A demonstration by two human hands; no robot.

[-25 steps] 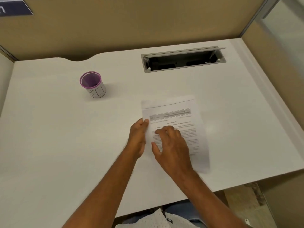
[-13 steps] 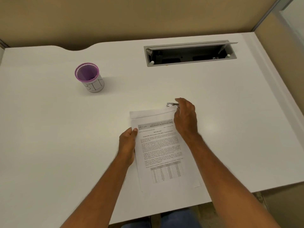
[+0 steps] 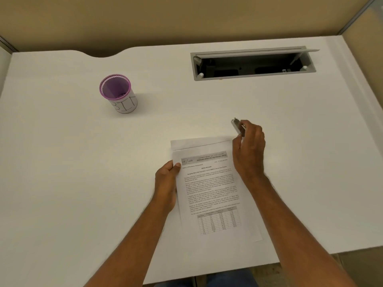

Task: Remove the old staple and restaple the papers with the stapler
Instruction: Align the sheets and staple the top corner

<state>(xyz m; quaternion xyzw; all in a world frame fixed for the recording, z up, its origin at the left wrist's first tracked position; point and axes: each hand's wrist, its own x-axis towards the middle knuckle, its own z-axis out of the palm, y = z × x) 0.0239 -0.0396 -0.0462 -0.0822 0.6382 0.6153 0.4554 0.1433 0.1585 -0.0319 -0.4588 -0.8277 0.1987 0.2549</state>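
1. Fingers point(image 3: 241, 129) of the right hand point(image 3: 249, 150) are closed on a small metal stapler point(image 3: 238, 125), held just above the papers' upper right corner, right of frame centre.
2. Left hand point(image 3: 166, 183) pinches the papers point(image 3: 211, 189) at their left edge, thumb on top.
3. Papers lie flat on the white counter point(image 3: 62, 183), lower centre.
4. Purple-rimmed cup point(image 3: 119, 94) stands upper left, well apart.
5. Open grey cable tray point(image 3: 252, 63) sits upper right.
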